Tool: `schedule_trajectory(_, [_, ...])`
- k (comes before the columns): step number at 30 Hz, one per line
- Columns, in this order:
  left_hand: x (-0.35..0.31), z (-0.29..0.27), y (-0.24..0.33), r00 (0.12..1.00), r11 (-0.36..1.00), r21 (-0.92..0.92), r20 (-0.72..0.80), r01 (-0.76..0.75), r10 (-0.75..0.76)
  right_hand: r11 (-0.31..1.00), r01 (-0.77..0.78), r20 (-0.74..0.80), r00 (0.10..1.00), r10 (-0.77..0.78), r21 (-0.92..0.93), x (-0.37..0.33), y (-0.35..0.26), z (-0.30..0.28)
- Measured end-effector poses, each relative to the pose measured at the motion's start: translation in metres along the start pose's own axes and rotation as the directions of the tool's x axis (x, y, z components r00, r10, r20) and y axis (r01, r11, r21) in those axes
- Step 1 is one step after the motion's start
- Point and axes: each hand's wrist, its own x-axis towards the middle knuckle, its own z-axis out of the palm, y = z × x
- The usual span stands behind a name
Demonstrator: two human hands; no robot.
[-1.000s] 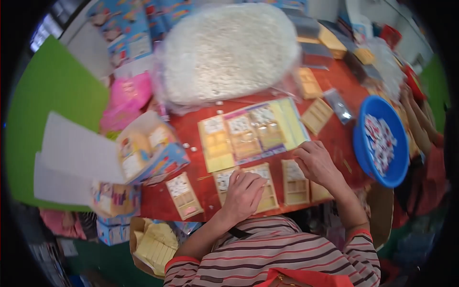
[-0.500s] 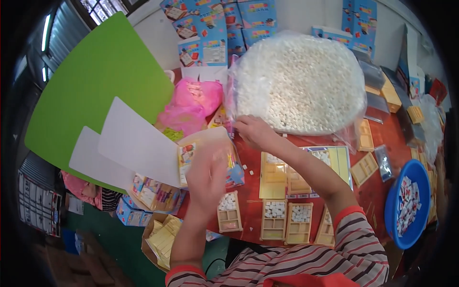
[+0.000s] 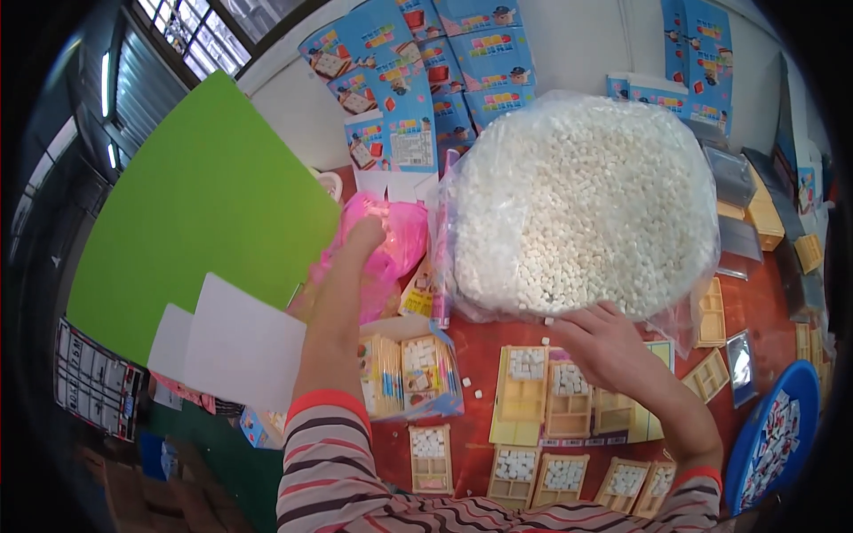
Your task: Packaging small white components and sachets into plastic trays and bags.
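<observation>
My left hand point(image 3: 366, 236) is down in a pink plastic bag point(image 3: 407, 233) with pinkish contents; its fingers are hidden. My right hand point(image 3: 600, 345) rests at the front edge of a large clear bag point(image 3: 582, 204) full of small white cubes. Its fingers look apart, bent over the bag's edge, and I make out nothing held. Below that hand, trays partly filled with white cubes point(image 3: 570, 380) lie on a yellow card point(image 3: 649, 423). An open blue carton point(image 3: 425, 409) of filled trays stands below the pink bag.
Several wooden trays point(image 3: 431, 457) line the red table's near edge. A blue basin point(image 3: 739, 466) of small packets stands at the right. A large green board point(image 3: 195, 231) and white sheets point(image 3: 244, 342) take up the left. Printed blue cartons point(image 3: 404, 115) lean against the wall.
My left hand has gone up from above the carton into the pink bag. My right hand has left the clear bag's left corner for its front edge, further right. The view has shifted.
</observation>
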Motion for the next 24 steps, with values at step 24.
schedule_trajectory(24, [0.047, 0.047, 0.055, 0.918, 0.981, 0.042, 0.361, -0.192, 0.164, 0.778, -0.568, -0.036, 0.813, 0.581, -0.268, -0.136, -0.025, -0.041])
